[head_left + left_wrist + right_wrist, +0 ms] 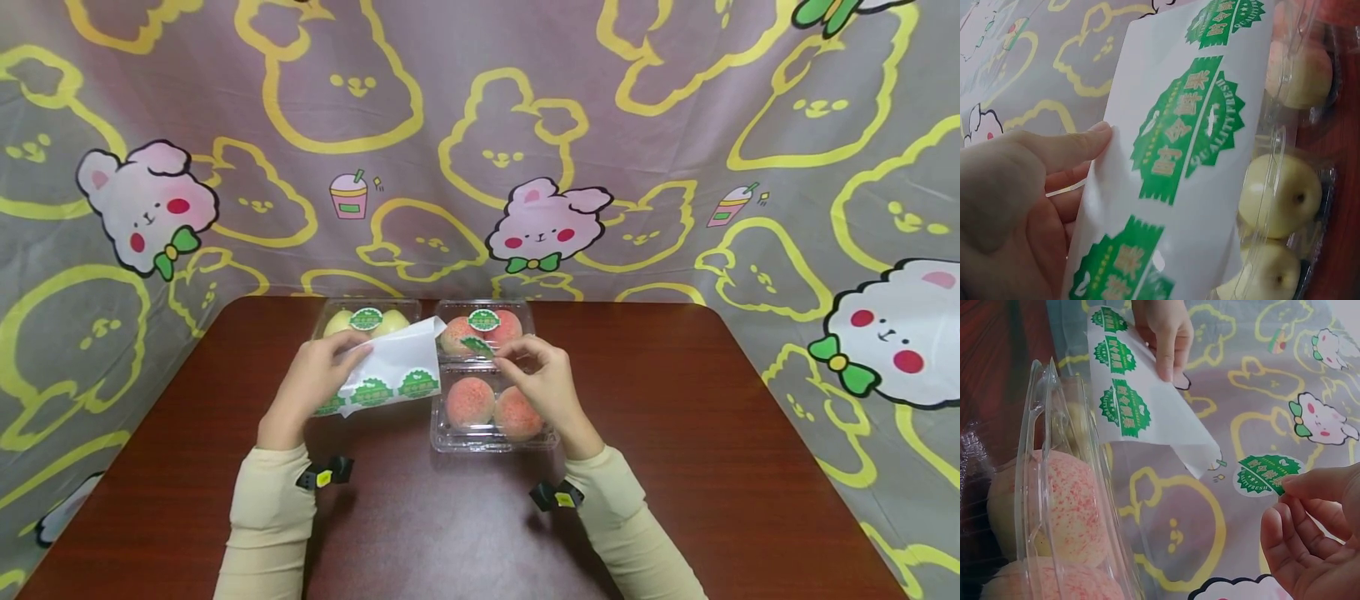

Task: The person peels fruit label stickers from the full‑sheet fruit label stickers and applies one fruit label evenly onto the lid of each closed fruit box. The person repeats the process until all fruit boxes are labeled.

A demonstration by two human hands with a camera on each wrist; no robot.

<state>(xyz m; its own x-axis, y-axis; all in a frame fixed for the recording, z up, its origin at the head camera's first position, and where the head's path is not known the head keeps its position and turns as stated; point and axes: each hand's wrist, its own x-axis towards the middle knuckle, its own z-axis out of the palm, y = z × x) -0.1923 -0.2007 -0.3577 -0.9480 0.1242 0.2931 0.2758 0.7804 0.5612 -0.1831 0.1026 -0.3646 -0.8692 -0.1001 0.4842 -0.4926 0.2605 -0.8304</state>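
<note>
My left hand (318, 375) pinches a white sticker sheet (393, 362) along its edge, thumb on the printed face. Several green round labels run along the sheet, plain in the left wrist view. Between thumb and fingertips, my right hand (543, 379) holds one loose green sticker (1266, 474), apart from the sheet. Below that hand lies a clear plastic box of peaches (470, 403), with no label visible on its lid. Behind it, another box of peaches (506, 323) bears a green sticker on top.
A clear box of pale yellow-green fruit (1279, 195) stands at the back left, partly hidden by the sheet and left hand; its lid carries a green label (366, 319). All boxes rest on a dark red-brown table (660, 400). A patterned cloth (420, 167) hangs behind the table.
</note>
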